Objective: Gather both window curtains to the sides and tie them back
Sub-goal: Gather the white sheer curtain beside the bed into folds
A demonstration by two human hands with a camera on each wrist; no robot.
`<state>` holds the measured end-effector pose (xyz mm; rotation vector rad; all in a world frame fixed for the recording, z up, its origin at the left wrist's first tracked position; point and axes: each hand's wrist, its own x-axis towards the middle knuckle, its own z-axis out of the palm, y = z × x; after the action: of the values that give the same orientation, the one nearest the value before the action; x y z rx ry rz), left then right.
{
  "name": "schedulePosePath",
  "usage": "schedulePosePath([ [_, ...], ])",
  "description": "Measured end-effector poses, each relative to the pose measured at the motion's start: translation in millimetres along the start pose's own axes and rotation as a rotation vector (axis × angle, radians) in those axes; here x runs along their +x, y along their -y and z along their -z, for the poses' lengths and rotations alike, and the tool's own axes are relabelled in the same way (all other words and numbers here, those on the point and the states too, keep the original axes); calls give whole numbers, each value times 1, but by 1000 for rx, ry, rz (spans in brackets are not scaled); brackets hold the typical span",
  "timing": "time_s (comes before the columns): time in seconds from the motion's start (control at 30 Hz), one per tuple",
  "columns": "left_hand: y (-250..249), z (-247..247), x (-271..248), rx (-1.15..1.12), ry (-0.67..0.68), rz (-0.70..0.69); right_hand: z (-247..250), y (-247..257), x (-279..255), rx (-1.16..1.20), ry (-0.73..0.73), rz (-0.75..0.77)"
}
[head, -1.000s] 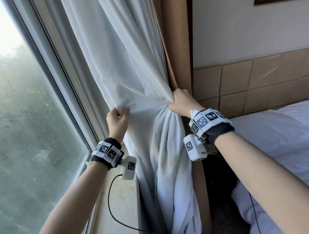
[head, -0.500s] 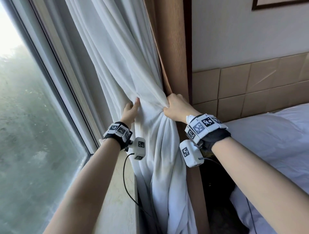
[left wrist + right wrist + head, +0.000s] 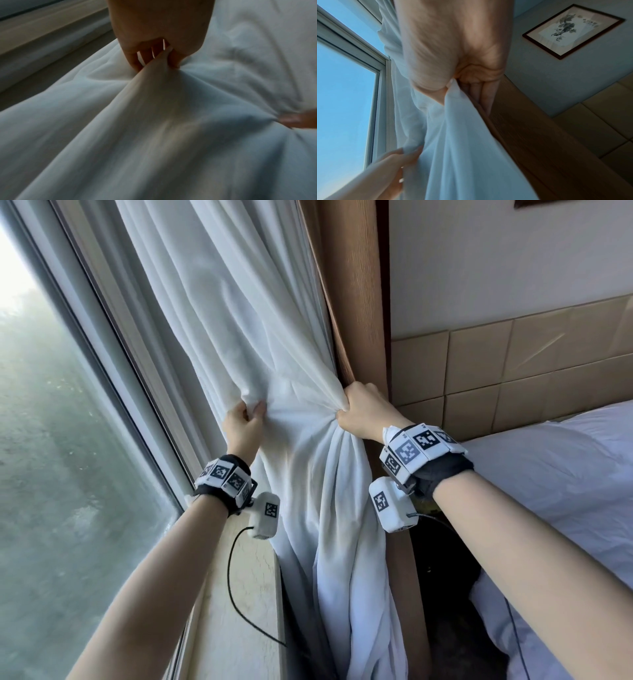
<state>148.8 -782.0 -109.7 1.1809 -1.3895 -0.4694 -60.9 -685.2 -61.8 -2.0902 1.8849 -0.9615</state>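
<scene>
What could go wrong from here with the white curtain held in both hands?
The left hand pinches only a small fold of the white sheer curtain, so that fold could slip out and spread back over the window. The right hand holds the bunch against the brown curtain; no tieback is visible, so releasing a hand to fetch one may loosen it.

I can read no words, numbers or brand names anywhere. My wrist bands (image 3: 416, 448) carry only black-and-white square code patterns, not letters. The framed picture (image 3: 573, 29) shows no legible writing.
</scene>
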Motion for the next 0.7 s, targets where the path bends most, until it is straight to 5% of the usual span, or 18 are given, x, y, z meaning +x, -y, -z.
schedulePosePath([
  [0.2,-27,19,-54,50,-67,-119,-1,7,0,-17,-18,-30],
  [0.4,-74,-9,-63,-12,279,-184,-7,20,-8,-66,-25,13],
  [0.7,-92,-14,-68,-343,750,11,13,-2,0,230,184,-46],
])
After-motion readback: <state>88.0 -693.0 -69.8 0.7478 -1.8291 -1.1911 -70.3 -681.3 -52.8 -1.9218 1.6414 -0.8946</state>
